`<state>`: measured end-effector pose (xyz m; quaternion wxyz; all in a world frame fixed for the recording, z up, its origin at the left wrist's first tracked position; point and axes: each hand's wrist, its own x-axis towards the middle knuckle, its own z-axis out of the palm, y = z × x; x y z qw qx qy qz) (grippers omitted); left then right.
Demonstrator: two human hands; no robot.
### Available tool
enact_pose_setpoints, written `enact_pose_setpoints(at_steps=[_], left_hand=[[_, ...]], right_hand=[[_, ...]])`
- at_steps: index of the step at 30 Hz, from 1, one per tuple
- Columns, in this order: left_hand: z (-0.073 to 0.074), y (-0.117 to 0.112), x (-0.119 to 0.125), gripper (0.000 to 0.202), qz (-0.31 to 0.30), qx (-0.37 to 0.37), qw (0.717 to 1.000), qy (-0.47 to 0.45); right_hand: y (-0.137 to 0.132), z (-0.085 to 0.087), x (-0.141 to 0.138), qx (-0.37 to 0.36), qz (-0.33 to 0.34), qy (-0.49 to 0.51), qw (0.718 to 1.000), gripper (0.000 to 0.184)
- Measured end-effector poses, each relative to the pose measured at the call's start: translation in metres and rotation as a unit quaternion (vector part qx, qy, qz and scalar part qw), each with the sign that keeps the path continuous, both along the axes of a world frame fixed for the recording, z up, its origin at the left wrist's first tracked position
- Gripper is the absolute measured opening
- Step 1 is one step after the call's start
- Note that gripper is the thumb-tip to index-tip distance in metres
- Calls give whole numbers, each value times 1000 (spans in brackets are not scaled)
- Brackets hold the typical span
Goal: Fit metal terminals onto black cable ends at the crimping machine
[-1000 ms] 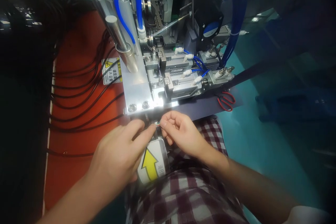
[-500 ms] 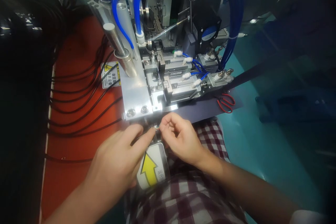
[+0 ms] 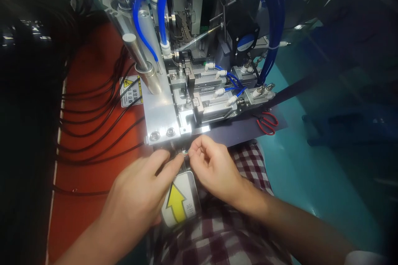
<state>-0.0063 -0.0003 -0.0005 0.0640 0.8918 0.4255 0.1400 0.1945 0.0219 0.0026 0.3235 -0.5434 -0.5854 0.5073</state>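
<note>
My right hand (image 3: 216, 165) is closed in a pinch, thumb against fingertips, at the front end of the machine. Between the two hands shows a tiny part with thin coloured strands (image 3: 185, 153), too small to name. My left hand (image 3: 139, 190) comes in from the left, fingers bent and one fingertip pressed at that same spot. What its other fingers do is hidden behind the hand. Just below the fingertips is a white plate with a yellow arrow (image 3: 176, 201). The silver machine block (image 3: 161, 120) with bolts stands directly beyond both hands.
Small pneumatic cylinders (image 3: 214, 109) with blue air hoses (image 3: 163, 16) fill the machine behind. Red-handled scissors or snips (image 3: 267, 123) lie on the dark strip at right. Black cables (image 3: 99, 130) cross the orange surface at left, near a warning label (image 3: 131, 91).
Both hands stay at the same spot, with only a very slight shift of the fingertips. The view has moved a little.
</note>
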Motion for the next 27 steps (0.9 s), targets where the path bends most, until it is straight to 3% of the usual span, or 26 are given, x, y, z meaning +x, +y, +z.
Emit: enact_pose_setpoints(at_steps=[2,4,9,11,19,27], left_hand=[[-1,1,-1,55,-5,8,1000,0],[-2,1,-1,56,-3,4,1000,-5],[-2,-2,1,56,13,-22,999,-21],[-2,-3,2,57,24,-30,999,-25],[-4,-3,1,60,28,-35,999,-29],[-5,-3,4,55,30,-20,999,-34]], right_hand=[[0,0,0,65,14,-58,996,10],[-1,-3,0,85,20,-68,994,9],[1,-5,0,-72,-19,62,995,12],[3,-2,1,-102,-23,81,991,11],[3,4,3,16,-22,-18,999,7],[1,-2,1,12,0,0,1000,11]])
